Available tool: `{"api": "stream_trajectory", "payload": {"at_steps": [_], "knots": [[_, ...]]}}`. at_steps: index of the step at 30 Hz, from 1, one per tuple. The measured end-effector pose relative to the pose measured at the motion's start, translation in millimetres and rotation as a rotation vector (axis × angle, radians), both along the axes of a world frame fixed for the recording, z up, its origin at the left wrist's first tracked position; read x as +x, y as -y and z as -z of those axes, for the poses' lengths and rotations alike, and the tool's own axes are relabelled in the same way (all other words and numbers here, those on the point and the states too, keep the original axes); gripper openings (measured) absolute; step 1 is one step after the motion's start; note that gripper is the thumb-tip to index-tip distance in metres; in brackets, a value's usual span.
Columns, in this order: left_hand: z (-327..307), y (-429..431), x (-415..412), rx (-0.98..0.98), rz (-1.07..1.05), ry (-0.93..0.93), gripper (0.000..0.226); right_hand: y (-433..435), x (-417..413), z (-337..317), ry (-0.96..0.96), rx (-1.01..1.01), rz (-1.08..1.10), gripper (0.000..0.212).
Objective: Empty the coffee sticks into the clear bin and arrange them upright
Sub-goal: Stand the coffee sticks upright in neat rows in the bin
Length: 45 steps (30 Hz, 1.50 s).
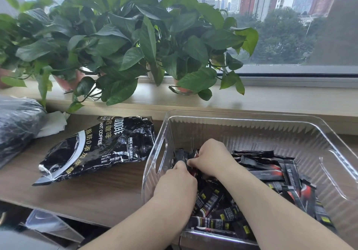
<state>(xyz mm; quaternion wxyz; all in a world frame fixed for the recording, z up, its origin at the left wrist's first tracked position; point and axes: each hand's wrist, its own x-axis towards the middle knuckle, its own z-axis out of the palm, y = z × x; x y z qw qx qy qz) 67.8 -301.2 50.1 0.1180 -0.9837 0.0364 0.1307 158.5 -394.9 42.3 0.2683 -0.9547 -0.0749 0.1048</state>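
Note:
A clear ribbed plastic bin (251, 122) stands on the wooden counter at the right. Several black coffee sticks (271, 174) lie loose in a heap across its bottom. Both hands reach inside at the bin's left end. My left hand (177, 180) and my right hand (211, 157) meet there, fingers closed on a small bunch of sticks (181, 156) held upright against the left wall. The black coffee bag (100, 147) lies flat and slack on the counter left of the bin.
Leafy potted plants (120, 42) line the windowsill behind the counter. A dark plastic bag (17, 125) and white tissue (54, 124) sit at the far left. Below the counter's front edge is a clear box lid (48, 222).

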Motion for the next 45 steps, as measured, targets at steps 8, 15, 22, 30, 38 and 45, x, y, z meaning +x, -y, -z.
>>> {"api": "stream_trajectory", "payload": {"at_steps": [8, 15, 22, 30, 38, 45], "knots": [[-10.3, 2.1, 7.4, 0.023, -0.027, 0.11, 0.035, -1.2, 0.0, -3.7, -0.046, -0.024, 0.026, 0.03], [-23.9, 0.4, -2.1, 0.004, -0.045, -0.066, 0.032, -0.5, -4.8, -6.0, -0.031, -0.039, -0.023, 0.051], [-69.6, -19.8, -30.0, -0.654, 0.025, 0.486, 0.035, 1.8, -7.2, -9.2, -0.087, 0.024, -0.039, 0.036], [-46.8, -91.4, -25.4, -0.976, -0.085, 0.876, 0.025, -0.6, -10.7, -14.0, -0.163, 0.07, -0.036, 0.041], [-15.7, -88.6, -27.2, -1.331, 0.013, 0.629, 0.052, -4.9, -16.4, -13.0, -0.159, 0.177, 0.023, 0.045], [-2.7, -93.4, -19.8, -1.357, 0.125, 0.591, 0.051, -15.3, -18.2, -4.2, -0.015, 0.082, 0.004, 0.036]]}}
